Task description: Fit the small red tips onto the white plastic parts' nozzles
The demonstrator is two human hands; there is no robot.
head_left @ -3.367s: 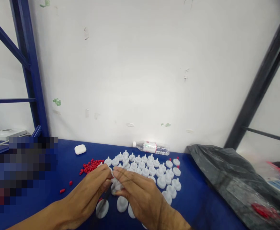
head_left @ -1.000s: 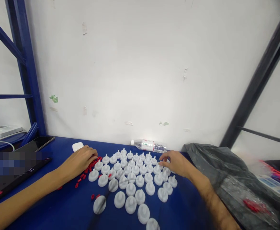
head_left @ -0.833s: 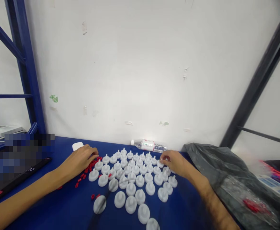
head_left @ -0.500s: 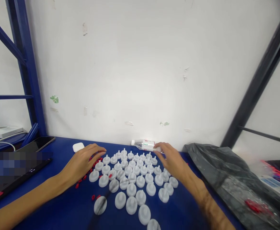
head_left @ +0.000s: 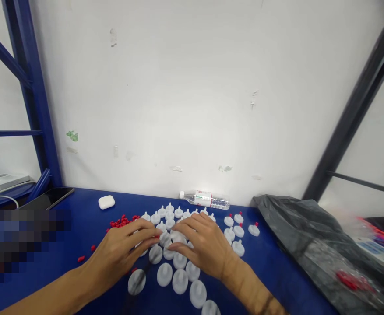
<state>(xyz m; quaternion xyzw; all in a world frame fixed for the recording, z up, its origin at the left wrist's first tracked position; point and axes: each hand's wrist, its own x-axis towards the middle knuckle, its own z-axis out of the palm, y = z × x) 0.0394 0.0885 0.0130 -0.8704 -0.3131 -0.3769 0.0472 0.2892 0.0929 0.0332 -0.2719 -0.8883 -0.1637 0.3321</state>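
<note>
Left hand (head_left: 126, 249) and right hand (head_left: 203, 243) lie palm-down over the cluster of white caps (head_left: 178, 267) on the blue table (head_left: 270, 280), fingertips nearly meeting above one cap at the cluster's middle; the left fingers curl in as if pinching something small and reddish, though what they grip cannot be told, and the right fingers are loosely spread. Red pegs (head_left: 121, 222) lie scattered just beyond the left hand, with an earbud case (head_left: 106, 202) farther out. Caps already fitted with red tips (head_left: 238, 217) sit to the right of the right hand, a water bottle (head_left: 205, 199) lies beyond both hands against the wall, and a black bag (head_left: 313, 245) lies well off to the right.
</note>
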